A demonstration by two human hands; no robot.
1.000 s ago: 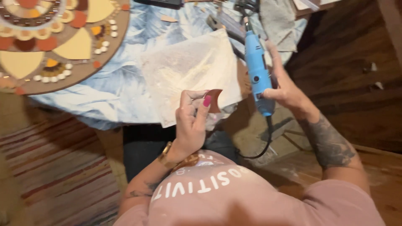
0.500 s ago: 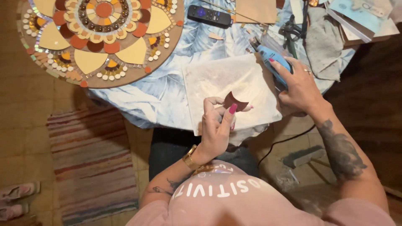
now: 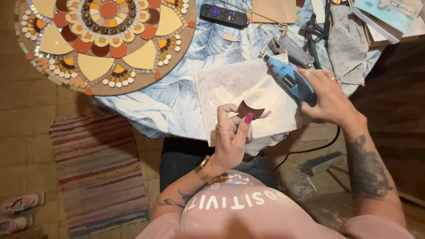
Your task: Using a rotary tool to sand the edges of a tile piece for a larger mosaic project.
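Over the front edge of the counter point(image 3: 177, 106), in the head view, the left hand point(image 3: 232, 139) pinches a small dark red-brown tile piece point(image 3: 249, 109) between thumb and fingertips, holding it above a pale dusty sheet point(image 3: 230, 84). The piece looks thin, stiff and brittle, light but probably sharp-edged, so a grip on its lower edge, as here, seems safest. Its curved top edge faces up and away from the person; its long axis runs roughly left to right. The right hand point(image 3: 325, 95) is clenched around the rear of a blue rotary tool point(image 3: 290, 79), hard and fairly light by the look of it. The tool's long axis runs diagonally, with its tip pointing up-left and its cord trailing off the counter. A round mosaic board point(image 3: 106, 44) lies well apart to the left.
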